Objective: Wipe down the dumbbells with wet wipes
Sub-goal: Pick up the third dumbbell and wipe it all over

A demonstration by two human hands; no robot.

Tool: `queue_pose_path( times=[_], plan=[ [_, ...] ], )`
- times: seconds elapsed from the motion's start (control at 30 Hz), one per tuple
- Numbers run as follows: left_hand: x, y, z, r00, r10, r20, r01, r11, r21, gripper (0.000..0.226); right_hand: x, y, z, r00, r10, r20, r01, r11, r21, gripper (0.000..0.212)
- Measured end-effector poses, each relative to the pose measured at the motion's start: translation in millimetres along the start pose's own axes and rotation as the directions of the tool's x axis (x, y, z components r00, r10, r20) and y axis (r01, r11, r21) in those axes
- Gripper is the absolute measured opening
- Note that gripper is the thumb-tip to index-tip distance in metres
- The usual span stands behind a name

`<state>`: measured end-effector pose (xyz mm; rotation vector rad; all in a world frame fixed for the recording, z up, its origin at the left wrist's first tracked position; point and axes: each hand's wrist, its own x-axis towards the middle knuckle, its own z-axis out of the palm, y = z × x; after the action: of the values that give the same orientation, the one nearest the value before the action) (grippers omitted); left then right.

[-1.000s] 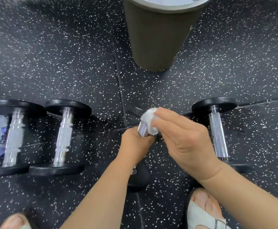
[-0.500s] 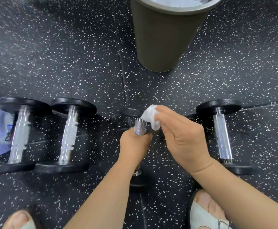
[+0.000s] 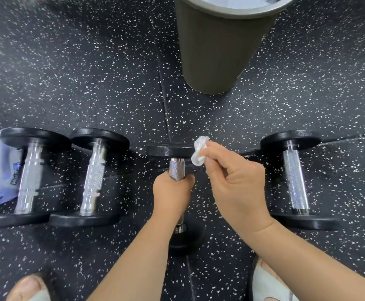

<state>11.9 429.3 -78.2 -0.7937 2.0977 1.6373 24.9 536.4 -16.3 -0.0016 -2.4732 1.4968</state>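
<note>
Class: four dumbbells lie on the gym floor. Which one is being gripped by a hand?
The third dumbbell from the left: the left hand grips its handle, with the right hand holding a wet wipe at its far plate. The other three lie untouched.

Both forearms are bare to the bottom edge of the picture: no sleeves, no watch, no bands at either wrist. The left hand (image 3: 172, 196) and right hand (image 3: 235, 183) wear no gloves and no rings that can be seen. Fingernails, where they show, look short and unpainted. On the right foot is a pale, off-white sandal (image 3: 270, 285) with a broad strap across the top, toes bare in front of it. The left foot wears a sandal of the same pale colour (image 3: 39, 297), only its edge in view beneath the big toe.
</note>
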Motion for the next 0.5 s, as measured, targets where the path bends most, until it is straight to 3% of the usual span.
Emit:
queue_pose_path(
  times=[0.1, 0.27, 0.37, 0.43, 0.5],
  plan=[
    [-2, 0, -1, 1.0, -0.019, 0.013, 0.019, 1.0, -0.02, 0.024, 0, 10, 1, 1.0, 0.021, -0.011, -0.022, 0.997, -0.072, 0.02],
    [-2, -3, -1, 0.999, -0.029, 0.041, 0.031, 0.998, -0.051, 0.025, 14, 43, 4, 0.908, 0.419, -0.008, -0.418, 0.905, -0.074, 0.022],
    [-2, -6, -1, 0.999, -0.017, 0.048, 0.018, 0.999, -0.034, 0.027, 30, 51, 12, 0.756, 0.636, 0.153, -0.65, 0.757, 0.065, 0.019],
    [-3, -7, -2, 0.999, -0.006, 0.052, 0.008, 0.999, -0.032, 0.029, 39, 53, 17, 0.602, 0.735, 0.311, -0.798, 0.564, 0.213, 0.022],
    [-5, -7, -2, 0.999, 0.007, 0.054, -0.005, 1.0, -0.026, 0.028, 45, 47, 17, 0.516, 0.775, 0.364, -0.848, 0.404, 0.342, 0.025]
  ],
)
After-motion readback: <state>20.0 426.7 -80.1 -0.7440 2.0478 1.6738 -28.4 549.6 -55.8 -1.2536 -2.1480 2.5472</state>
